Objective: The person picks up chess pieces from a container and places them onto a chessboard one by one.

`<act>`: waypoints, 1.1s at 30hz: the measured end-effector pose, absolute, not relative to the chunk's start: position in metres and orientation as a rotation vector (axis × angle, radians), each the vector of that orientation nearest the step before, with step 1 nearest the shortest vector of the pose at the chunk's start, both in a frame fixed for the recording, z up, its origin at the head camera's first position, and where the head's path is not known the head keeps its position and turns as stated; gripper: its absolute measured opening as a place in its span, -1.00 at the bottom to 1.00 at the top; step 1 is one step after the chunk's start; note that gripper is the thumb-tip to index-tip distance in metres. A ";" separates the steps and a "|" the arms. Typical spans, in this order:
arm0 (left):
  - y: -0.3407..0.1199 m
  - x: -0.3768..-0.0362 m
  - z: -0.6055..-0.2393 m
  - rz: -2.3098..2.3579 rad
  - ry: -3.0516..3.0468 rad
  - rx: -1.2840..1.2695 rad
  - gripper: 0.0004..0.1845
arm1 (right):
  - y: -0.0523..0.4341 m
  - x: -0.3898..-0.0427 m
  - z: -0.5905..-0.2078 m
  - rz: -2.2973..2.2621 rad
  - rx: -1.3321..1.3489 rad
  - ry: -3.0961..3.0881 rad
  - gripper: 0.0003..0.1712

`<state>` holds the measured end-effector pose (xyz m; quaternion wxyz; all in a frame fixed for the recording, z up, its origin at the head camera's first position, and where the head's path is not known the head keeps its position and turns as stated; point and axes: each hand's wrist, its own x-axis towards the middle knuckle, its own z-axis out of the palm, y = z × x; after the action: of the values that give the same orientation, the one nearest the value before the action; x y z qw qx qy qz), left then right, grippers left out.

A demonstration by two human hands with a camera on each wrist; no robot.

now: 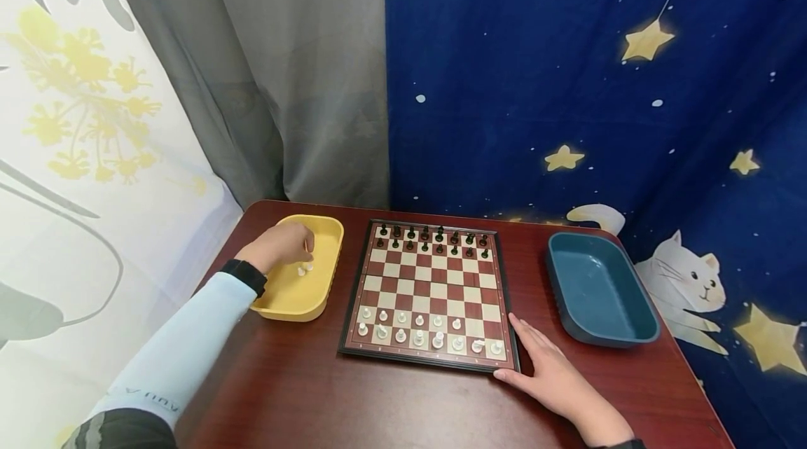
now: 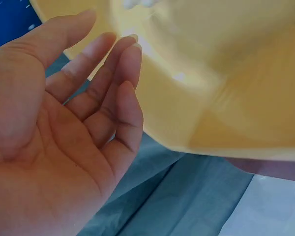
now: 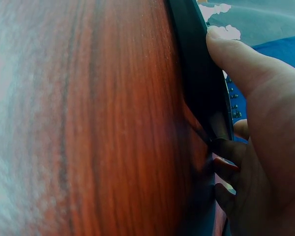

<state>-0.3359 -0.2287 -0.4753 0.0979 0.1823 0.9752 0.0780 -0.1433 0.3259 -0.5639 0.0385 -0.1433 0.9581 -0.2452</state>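
My left hand [image 1: 285,244] hangs over the yellow tray [image 1: 296,314], its fingers loosely bent with nothing between them in the left wrist view. Just below the fingertips, two small white chess pieces [image 1: 301,271] lie in the tray. The chessboard [image 1: 412,288] sits mid-table, with black pieces [image 1: 439,235] in two rows at its far side. White pieces [image 1: 419,338] stand in two rows at the near side; the front-right pair of squares in the pawn row is bare. My right hand [image 1: 547,372] rests at the board's near right corner, thumb touching its edge, fingers extended along the side.
A dark blue tray [image 1: 614,342] stands right of the board on the reddish-brown table [image 1: 302,386]. Behind the table hang a grey curtain [image 1: 315,71] and a blue one [image 1: 504,85] with stars.
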 end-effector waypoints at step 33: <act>-0.222 -0.325 -0.453 0.400 3.019 0.680 -0.65 | 0.326 -0.142 -0.569 -0.783 -0.428 2.949 0.30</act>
<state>-0.3250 -0.2221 -0.4527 0.0105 0.2179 0.9675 0.1281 -0.1419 0.3260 -0.5690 0.0304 -0.1389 0.9566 -0.2542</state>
